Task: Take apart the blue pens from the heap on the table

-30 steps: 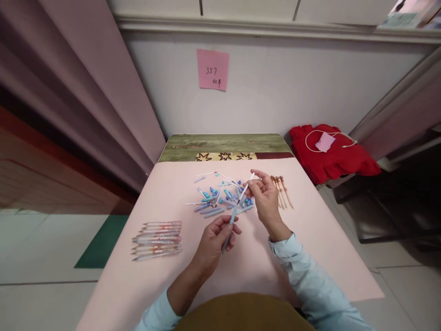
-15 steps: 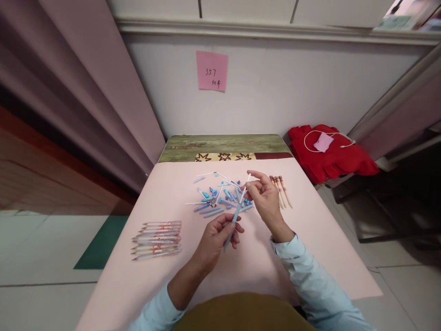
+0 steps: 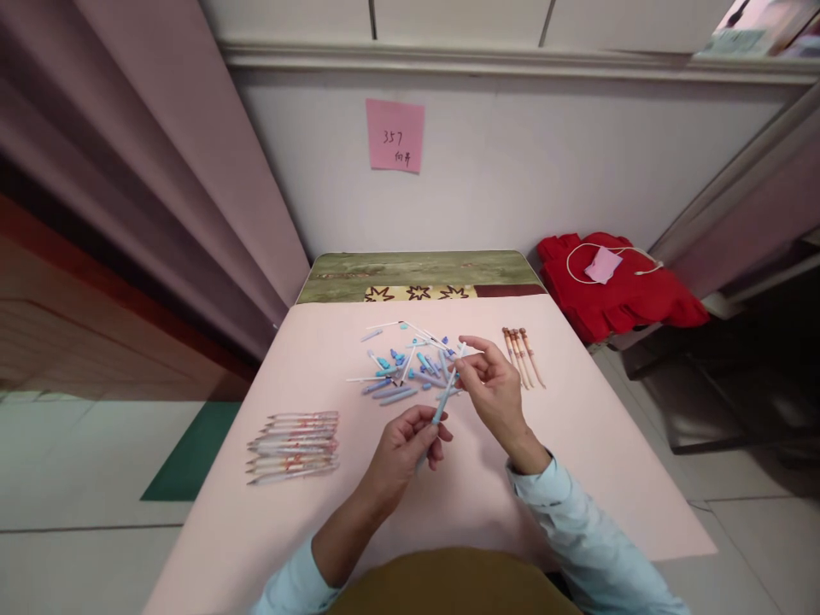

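Note:
My left hand (image 3: 410, 440) is closed round a light blue pen barrel (image 3: 443, 405), which slants up and to the right. A thin white refill (image 3: 456, 366) sticks out of the barrel's upper end. Thumb and fingers of my right hand (image 3: 492, 380) pinch that refill near its top. Just beyond both hands lies a loose pile of blue and lilac pen parts (image 3: 401, 394): barrels, small caps and white refills. The lower end of the held barrel is mostly hidden by my left fingers.
Several pens with pointed tips (image 3: 295, 444) lie in a row at the left of the pale pink tabletop (image 3: 467, 521). Several tan pens with brown tops (image 3: 522, 354) are at the right. A red cloth bundle (image 3: 621, 290) sits beyond the table's right edge.
My right hand has come down a little toward the left hand, and less of the white refill shows above the barrel. The left hand has barely moved.

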Action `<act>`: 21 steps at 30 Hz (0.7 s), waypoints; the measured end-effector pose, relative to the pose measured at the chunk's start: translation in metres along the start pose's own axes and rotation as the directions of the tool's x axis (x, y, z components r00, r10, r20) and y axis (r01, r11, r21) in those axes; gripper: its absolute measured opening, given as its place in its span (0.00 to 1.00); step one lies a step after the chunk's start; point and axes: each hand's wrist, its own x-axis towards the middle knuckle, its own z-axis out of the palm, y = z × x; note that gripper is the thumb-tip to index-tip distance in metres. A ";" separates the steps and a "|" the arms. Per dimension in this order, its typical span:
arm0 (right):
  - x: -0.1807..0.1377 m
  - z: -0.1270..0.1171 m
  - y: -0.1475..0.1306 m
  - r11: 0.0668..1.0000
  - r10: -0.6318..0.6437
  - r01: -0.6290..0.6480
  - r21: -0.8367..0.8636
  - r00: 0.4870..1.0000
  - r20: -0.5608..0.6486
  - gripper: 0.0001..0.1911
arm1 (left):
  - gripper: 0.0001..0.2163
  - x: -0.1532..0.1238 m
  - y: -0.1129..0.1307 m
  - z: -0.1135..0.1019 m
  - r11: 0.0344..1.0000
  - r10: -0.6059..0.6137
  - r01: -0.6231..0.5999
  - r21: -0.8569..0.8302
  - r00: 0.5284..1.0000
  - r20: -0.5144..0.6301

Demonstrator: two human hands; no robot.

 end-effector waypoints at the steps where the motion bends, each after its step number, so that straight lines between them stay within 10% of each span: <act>1: -0.001 0.000 0.002 1.000 0.013 -0.013 0.014 1.000 -0.004 0.19 | 0.13 0.000 -0.002 0.000 1.000 -0.003 0.003 0.004 1.000 -0.002; 21: -0.015 -0.005 0.017 0.982 0.155 -0.152 0.114 0.988 -0.022 0.19 | 0.13 -0.004 -0.010 -0.002 0.984 -0.143 0.147 -0.103 0.989 0.039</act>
